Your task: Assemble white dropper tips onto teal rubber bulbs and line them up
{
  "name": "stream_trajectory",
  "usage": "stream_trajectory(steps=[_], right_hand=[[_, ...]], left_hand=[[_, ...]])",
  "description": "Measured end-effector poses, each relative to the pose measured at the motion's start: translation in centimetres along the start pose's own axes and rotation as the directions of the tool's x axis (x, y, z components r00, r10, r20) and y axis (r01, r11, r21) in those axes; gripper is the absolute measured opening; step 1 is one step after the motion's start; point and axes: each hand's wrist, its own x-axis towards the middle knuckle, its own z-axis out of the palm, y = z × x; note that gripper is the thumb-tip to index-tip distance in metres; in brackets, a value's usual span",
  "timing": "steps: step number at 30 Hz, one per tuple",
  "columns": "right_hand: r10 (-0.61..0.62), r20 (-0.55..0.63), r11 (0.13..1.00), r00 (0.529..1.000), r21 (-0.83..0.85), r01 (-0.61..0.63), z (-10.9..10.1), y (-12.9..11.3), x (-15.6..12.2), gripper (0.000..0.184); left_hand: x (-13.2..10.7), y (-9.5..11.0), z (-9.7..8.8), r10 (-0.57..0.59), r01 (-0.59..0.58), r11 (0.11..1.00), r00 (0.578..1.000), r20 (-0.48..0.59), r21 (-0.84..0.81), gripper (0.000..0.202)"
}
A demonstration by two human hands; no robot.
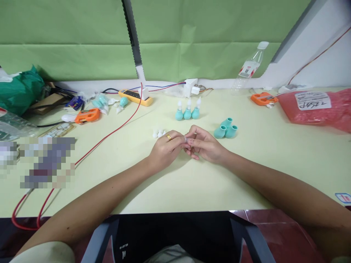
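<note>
My left hand (166, 148), with a gold ring on one finger, and my right hand (204, 144) meet fingertip to fingertip on the pale table (178, 175). Both pinch a small translucent piece (187, 139) between them; its shape is too small to name. Several loose white tips (159, 133) lie just beyond my left hand. Three assembled teal bulbs with white tips (188, 111) stand upright farther back. Three bare teal bulbs (226, 130) lie clustered to the right of my right hand.
A red cable (109, 134) crosses the table's left half. At the back left sit an orange tool (88, 115), a yellow meter (135, 96) and a green bag (20, 89). A plastic bottle (249, 67), another orange tool (263, 98) and a red bag (319, 107) sit at the right.
</note>
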Motion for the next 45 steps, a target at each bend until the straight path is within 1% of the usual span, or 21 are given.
stream_trajectory(steps=[2,4,9,11,14,15,16,22,25,27,29,31,34,36,38,40,42,44,45], right_hand=[[-0.004,-0.029,1.000,1.000,0.006,0.004,0.1,0.1,0.0,0.021],[0.001,-0.048,1.000,0.999,0.014,-0.001,0.2,0.1,0.0,0.022],[0.076,-0.012,0.996,0.997,0.047,-0.076,0.1,0.0,0.4,0.027],[0.101,-0.008,0.994,0.995,0.047,-0.100,0.0,-0.1,0.5,0.029],[0.117,-0.007,0.992,0.993,0.043,-0.116,-0.3,-0.1,0.6,0.025],[0.123,-0.004,0.991,0.992,0.044,-0.123,-0.4,0.0,0.6,0.024],[0.130,-0.004,0.991,0.992,0.045,-0.129,-0.5,0.1,0.6,0.024],[0.145,-0.018,0.989,0.989,-0.004,-0.145,-0.8,0.5,0.7,0.029],[0.143,-0.024,0.987,0.989,0.077,-0.141,-1.2,-0.5,0.8,0.027],[0.107,-0.071,0.982,0.992,0.164,-0.094,-1.6,-1.7,0.8,0.023],[0.056,-0.165,0.975,0.985,0.220,-0.018,-2.0,-2.8,1.0,0.019],[0.017,-0.257,0.974,0.966,0.224,0.042,-2.3,-3.3,1.1,0.020],[-0.011,-0.384,0.986,0.923,0.149,0.074,-2.4,-2.7,1.5,0.024],[-0.044,-0.487,0.995,0.872,0.061,0.085,-2.3,-1.8,1.8,0.022],[-0.084,-0.553,0.996,0.829,-0.014,0.092,-2.3,-0.8,1.9,0.020],[-0.107,-0.557,0.994,0.823,-0.060,0.088,-2.3,0.0,1.9,0.018],[-0.112,-0.532,0.993,0.840,-0.087,0.078,-2.3,0.6,1.9,0.017],[-0.104,-0.506,0.993,0.856,-0.103,0.060,-2.5,1.0,1.9,0.018],[-0.096,-0.498,0.993,0.862,-0.105,0.050,-2.5,1.1,1.9,0.018]], left_hand=[[-0.1,0.0,0.1,-0.030,0.030,1.000,0.999,-0.012,-0.005,0.008],[0.0,0.1,0.1,-0.077,0.077,0.997,0.997,-0.001,-0.025,0.009],[0.2,0.5,0.1,-0.172,0.174,0.984,0.984,0.047,-0.046,0.008],[0.1,0.6,0.1,-0.268,0.270,0.962,0.962,0.050,-0.040,0.008],[-0.2,0.7,0.2,-0.435,0.437,0.898,0.900,0.041,-0.056,0.021],[-0.3,0.7,0.2,-0.461,0.463,0.884,0.886,0.039,-0.064,0.025],[-0.4,0.7,0.2,-0.469,0.471,0.879,0.882,0.042,-0.071,0.026],[-0.2,0.4,0.1,-0.452,0.458,0.886,0.888,0.078,-0.078,0.030],[0.0,0.2,0.0,-0.448,0.456,0.885,0.889,0.091,-0.094,0.035],[0.0,0.0,0.0,-0.443,0.453,0.890,0.888,0.125,-0.061,0.033],[-0.2,-0.2,0.2,-0.441,0.442,0.896,0.876,0.198,0.041,0.021],[-0.5,-0.3,0.6,-0.437,0.407,0.899,0.851,0.291,0.160,0.011],[-0.7,-0.5,1.2,-0.431,0.348,0.899,0.816,0.386,0.267,0.015],[-0.6,-0.5,1.7,-0.447,0.336,0.887,0.800,0.400,0.318,0.019],[-0.4,-0.5,2.2,-0.483,0.342,0.860,0.786,0.385,0.379,0.022],[-0.2,-0.3,2.5,-0.508,0.330,0.832,0.775,0.375,0.446,0.023],[0.1,-0.2,2.5,-0.478,0.246,0.826,0.782,0.400,0.507,0.021],[0.3,-0.2,1.9,-0.380,0.096,0.831,0.816,0.434,0.548,0.020],[0.5,-0.4,1.4,-0.316,0.019,0.827,0.843,0.436,0.562,0.021]])
